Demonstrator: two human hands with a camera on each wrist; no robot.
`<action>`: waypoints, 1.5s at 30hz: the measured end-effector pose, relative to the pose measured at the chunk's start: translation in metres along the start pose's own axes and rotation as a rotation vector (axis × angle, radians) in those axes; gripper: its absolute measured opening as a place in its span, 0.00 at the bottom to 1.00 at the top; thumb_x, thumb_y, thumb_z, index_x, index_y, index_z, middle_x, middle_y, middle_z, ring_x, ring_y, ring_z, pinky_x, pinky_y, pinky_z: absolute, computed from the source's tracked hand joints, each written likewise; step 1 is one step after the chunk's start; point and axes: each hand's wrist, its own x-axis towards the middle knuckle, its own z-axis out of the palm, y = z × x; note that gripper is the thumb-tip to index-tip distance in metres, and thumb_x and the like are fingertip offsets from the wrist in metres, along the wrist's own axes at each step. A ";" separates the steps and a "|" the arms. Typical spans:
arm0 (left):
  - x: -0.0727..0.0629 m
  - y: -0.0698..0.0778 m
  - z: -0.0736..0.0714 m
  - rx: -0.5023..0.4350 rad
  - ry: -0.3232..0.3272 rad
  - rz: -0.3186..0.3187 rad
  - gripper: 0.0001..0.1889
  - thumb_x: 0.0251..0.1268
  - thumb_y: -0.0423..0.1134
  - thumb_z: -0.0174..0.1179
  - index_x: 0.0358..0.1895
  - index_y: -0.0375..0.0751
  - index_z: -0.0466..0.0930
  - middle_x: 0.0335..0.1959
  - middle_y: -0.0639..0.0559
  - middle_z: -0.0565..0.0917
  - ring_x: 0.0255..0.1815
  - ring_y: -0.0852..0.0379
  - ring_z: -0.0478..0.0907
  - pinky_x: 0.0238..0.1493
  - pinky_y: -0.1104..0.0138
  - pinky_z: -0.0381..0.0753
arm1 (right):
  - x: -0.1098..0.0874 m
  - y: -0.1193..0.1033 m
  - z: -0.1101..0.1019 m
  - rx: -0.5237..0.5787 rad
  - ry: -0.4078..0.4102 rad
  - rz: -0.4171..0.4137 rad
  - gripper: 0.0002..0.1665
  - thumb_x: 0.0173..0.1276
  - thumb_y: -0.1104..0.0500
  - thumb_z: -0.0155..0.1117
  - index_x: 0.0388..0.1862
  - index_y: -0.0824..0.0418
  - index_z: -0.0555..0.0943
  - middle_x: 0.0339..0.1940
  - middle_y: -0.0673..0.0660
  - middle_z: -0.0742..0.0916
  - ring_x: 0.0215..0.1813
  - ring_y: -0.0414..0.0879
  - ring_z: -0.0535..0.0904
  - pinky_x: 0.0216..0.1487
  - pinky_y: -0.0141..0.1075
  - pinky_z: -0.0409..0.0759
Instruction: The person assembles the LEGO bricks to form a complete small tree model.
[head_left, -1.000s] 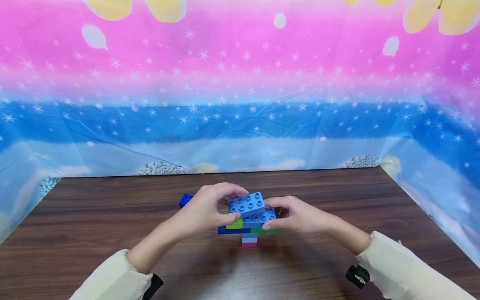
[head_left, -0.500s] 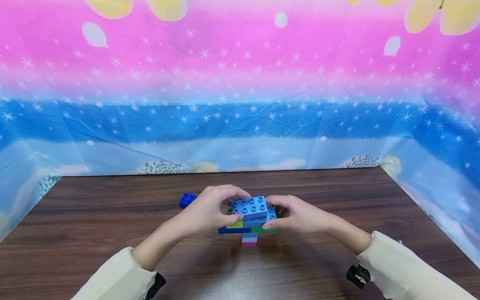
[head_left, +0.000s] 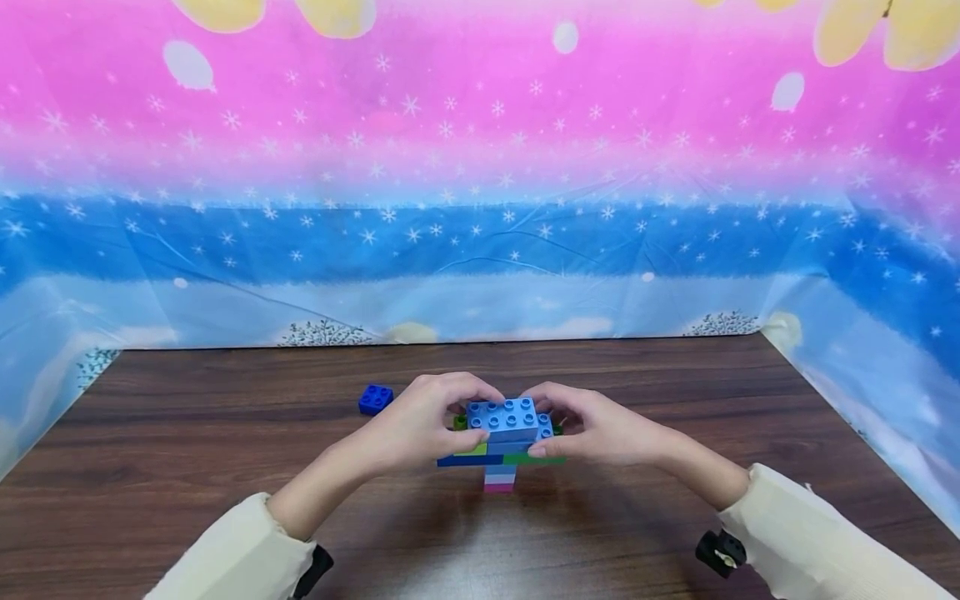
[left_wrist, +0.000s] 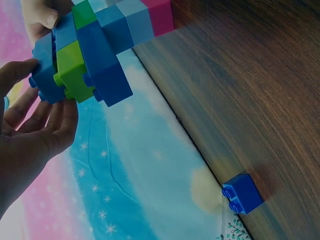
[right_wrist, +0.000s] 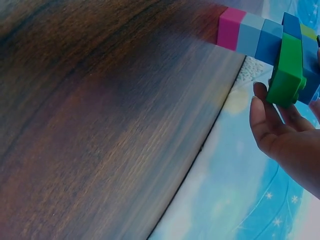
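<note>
My left hand [head_left: 420,421] pinches a light blue building brick [head_left: 502,419] between thumb and fingers. This brick lies over the top of a stack of bricks; a thin dark line shows beneath it in the left wrist view. My right hand [head_left: 600,425] grips the stack's upper part from the right, thumb against the lower light blue brick [head_left: 545,426]. Beside that brick sits a lime brick [left_wrist: 74,70]. Below them run a dark blue brick [left_wrist: 107,70] and a green brick [right_wrist: 286,70]. A narrow column ends in a pink brick [right_wrist: 230,30] on the table.
A loose dark blue brick [head_left: 375,399] lies on the wooden table [head_left: 225,400], left of and behind the stack. A printed cloth backdrop [head_left: 480,242] rises along the table's back edge and sides.
The light blue brick in my left hand has moved right and down and turned straighter over the stack. My right hand's fingers have shifted slightly near it; the stack stays in place.
</note>
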 end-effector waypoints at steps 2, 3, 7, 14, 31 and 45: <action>0.000 0.000 0.000 -0.002 -0.002 0.000 0.15 0.57 0.32 0.62 0.49 0.38 0.77 0.45 0.49 0.79 0.32 0.58 0.72 0.29 0.71 0.74 | -0.001 0.000 -0.001 -0.009 0.013 -0.008 0.27 0.64 0.55 0.61 0.61 0.55 0.67 0.48 0.53 0.80 0.49 0.46 0.76 0.48 0.40 0.75; 0.000 -0.001 0.000 -0.003 -0.004 0.000 0.15 0.57 0.32 0.62 0.49 0.38 0.77 0.45 0.49 0.79 0.33 0.58 0.72 0.30 0.71 0.74 | -0.002 0.001 -0.002 -0.010 0.019 -0.011 0.26 0.65 0.55 0.60 0.61 0.55 0.67 0.48 0.53 0.80 0.49 0.46 0.76 0.47 0.40 0.75; -0.001 -0.002 0.000 -0.003 -0.001 0.000 0.15 0.58 0.33 0.61 0.50 0.39 0.77 0.46 0.50 0.78 0.34 0.58 0.72 0.32 0.68 0.76 | -0.005 0.002 -0.005 -0.028 0.033 -0.017 0.24 0.66 0.55 0.59 0.60 0.56 0.68 0.47 0.52 0.81 0.48 0.46 0.77 0.47 0.39 0.76; -0.004 -0.006 0.002 -0.016 0.008 0.010 0.15 0.60 0.37 0.60 0.51 0.41 0.76 0.50 0.49 0.77 0.41 0.58 0.75 0.41 0.66 0.78 | -0.008 0.003 -0.004 -0.014 0.021 0.011 0.22 0.66 0.55 0.58 0.58 0.57 0.69 0.47 0.53 0.80 0.49 0.46 0.76 0.48 0.39 0.75; -0.005 -0.008 0.009 -0.037 0.041 -0.013 0.17 0.61 0.39 0.60 0.52 0.38 0.75 0.48 0.48 0.78 0.43 0.56 0.76 0.43 0.66 0.77 | -0.009 0.004 -0.002 0.007 0.024 -0.001 0.19 0.66 0.56 0.59 0.55 0.57 0.71 0.44 0.53 0.81 0.46 0.47 0.77 0.44 0.39 0.77; -0.004 -0.007 0.011 -0.037 0.056 -0.024 0.16 0.60 0.37 0.60 0.50 0.38 0.75 0.45 0.49 0.79 0.42 0.55 0.77 0.44 0.66 0.77 | -0.009 0.003 -0.002 0.003 0.022 -0.013 0.19 0.66 0.57 0.59 0.55 0.58 0.71 0.42 0.53 0.81 0.44 0.47 0.77 0.42 0.38 0.77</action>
